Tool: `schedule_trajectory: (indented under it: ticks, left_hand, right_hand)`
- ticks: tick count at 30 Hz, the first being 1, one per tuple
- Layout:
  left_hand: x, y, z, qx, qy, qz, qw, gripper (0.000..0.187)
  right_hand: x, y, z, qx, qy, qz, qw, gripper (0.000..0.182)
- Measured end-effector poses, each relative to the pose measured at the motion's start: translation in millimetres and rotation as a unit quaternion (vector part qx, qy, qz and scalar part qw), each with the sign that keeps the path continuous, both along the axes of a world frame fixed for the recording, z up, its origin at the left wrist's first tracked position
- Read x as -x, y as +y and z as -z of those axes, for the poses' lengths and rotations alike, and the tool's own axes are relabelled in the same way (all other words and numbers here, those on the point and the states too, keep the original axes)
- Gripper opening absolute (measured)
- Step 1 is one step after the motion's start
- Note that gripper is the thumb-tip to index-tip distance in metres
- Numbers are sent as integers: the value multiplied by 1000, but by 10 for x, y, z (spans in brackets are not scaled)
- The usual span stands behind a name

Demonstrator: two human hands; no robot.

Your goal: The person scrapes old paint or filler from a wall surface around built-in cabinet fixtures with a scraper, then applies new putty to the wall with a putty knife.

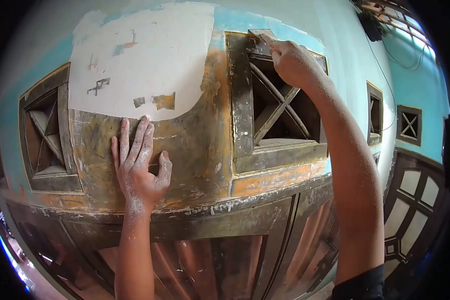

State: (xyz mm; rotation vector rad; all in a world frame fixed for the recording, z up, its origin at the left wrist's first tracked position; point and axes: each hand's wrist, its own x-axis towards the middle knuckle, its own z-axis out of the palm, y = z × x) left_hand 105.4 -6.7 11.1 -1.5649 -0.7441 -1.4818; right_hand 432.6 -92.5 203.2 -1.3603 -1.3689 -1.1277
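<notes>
Dust coats the left hand point(141, 167), pressed flat with fingers spread on the scraped wall point(195, 135) below the white patch point(145, 55). Further right, the right hand point(292, 62) clamps a scraper point(261, 34) against the vent frame's point(241, 100) top edge.

Head-worn camera, single wide-angle view, close to a wall
Faces forward and slightly upward at the wall point(185, 145) from arm's reach; fisheye curvature bends the edges, and both raised forearms enter from the lower edge
</notes>
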Motion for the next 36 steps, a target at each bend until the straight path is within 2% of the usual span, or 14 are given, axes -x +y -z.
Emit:
schedule_trajectory:
  ticks: [5,13,16,18,21,36]
  left_hand:
    - [20,-16,12,-6,12,8,1000,61]
    - [8,-16,5,1,9,7,1000,60]
    - [11,-15,5,0,13,8,1000,60]
    - [5,12,6,-2,13,7,1000,60]
    - [19,1,8,-2,11,7,1000,60]
    - [-6,17,6,-4,-3,0,1000,58]
  right_hand:
    - [24,-36,110,5,-29,-49,998,35]
    - [123,-98,62,41,-16,-35,998,35]
    - [56,8,32,38,-7,-28,999,34]
    - [72,16,41,-21,-45,-43,998,34]
    - [131,-80,77,21,-41,-24,999,34]
    - [216,-3,109,-13,-61,-30,998,34]
